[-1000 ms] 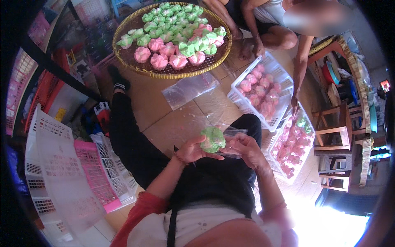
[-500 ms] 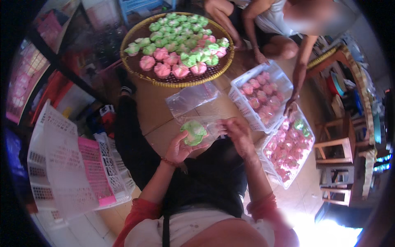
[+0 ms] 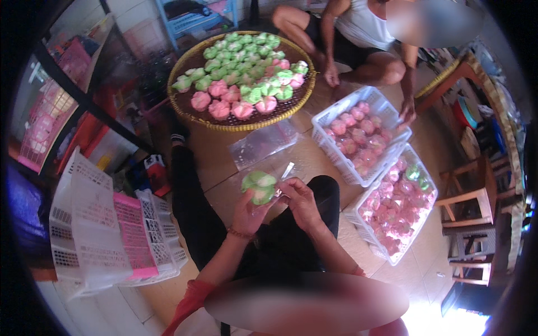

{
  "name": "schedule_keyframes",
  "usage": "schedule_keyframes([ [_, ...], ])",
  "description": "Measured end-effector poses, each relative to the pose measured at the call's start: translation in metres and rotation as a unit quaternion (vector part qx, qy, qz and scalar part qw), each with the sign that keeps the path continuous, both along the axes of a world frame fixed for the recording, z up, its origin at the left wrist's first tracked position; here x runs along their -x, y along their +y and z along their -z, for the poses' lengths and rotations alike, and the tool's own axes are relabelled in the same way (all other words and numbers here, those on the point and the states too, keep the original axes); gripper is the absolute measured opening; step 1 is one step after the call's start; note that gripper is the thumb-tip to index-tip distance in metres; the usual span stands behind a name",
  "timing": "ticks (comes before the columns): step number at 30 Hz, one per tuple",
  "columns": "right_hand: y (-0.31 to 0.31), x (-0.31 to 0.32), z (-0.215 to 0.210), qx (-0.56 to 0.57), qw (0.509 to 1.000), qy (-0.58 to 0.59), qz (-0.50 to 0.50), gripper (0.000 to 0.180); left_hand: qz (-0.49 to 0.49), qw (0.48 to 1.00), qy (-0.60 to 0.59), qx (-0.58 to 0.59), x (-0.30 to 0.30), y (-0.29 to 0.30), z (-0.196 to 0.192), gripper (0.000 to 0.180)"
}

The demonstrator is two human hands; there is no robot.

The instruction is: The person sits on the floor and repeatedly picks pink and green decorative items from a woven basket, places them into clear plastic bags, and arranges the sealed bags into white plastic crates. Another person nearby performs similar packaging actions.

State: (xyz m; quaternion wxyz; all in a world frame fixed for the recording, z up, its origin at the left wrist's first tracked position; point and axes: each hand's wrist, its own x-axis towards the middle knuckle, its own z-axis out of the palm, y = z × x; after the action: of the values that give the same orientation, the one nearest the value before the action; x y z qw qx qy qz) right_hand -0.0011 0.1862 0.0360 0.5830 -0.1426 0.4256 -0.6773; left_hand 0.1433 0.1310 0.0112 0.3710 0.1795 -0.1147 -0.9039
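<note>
green steamed cake (image 3: 259, 186) is cupped in left hand (image 3: 249, 210) for bagging | clear plastic bag (image 3: 283, 175) mouth is pinched by right hand (image 3: 300, 201) | cakes are kept in woven tray (image 3: 193, 115)

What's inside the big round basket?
The round woven basket holds many green cakes and pink cakes. Its dark bottom shows between them; what lies under the cakes is covered.

There is bare floor (image 3: 224, 162) in the middle of the picture, between the round tray (image 3: 185, 109) up top and the hands. A clear bag (image 3: 263, 143) lies there. White baskets (image 3: 358, 168) block the right. Stacked crates (image 3: 106, 235) block the lower left.
</note>
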Motion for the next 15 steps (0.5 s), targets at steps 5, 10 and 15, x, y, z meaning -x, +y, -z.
schedule_keyframes([
  [5, 0.010, 0.001, -0.013, -0.054, 0.998, 0.019, 0.013, 0.009, 0.057, 0.996, 0.068, 0.004, -0.019, -0.006, -0.006, 0.069],
  [10, 0.023, 0.026, -0.026, -0.021, 0.995, 0.084, -0.041, 0.006, 0.198, 0.963, -0.119, 0.141, -0.038, -0.055, -0.024, 0.055],
  [15, 0.015, 0.028, -0.026, -0.035, 0.988, 0.116, -0.093, 0.004, 0.181, 0.927, -0.233, 0.231, -0.016, -0.080, -0.033, 0.023],
])
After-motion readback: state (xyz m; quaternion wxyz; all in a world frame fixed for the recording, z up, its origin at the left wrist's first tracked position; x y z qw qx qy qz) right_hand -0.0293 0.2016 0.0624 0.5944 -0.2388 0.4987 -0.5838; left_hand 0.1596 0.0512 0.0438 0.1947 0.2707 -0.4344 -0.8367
